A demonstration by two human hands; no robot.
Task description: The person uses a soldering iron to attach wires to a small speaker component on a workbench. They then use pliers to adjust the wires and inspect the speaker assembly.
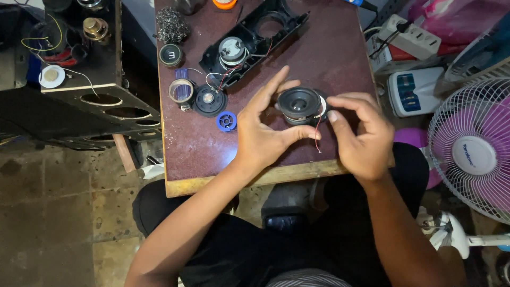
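A dark reddish-brown table (340, 58) with a worn wooden near edge fills the middle of the scene; to its left stands a black speaker cabinet (90, 101) with round holes cut in its panel, and to the right a white fan (470, 154) with a wire grille over pink blades. On the far part of the table lies a long black plastic housing (281, 24) with two round openings: the left one holds a metal-backed speaker unit (232, 51) trailing red and white wires, the right one is open. Near the middle, both hands grip a small round speaker (300, 103) with a smooth black cone and a thin red wire hanging from it. The left hand (263, 130) pinches its left rim between thumb and curled fingers, and the right hand (361, 135) pinches its right rim. Left of them lie a flat black disc-shaped driver (209, 100), a grey steel-wool wad (171, 25) and a small blue plastic spool (227, 121).
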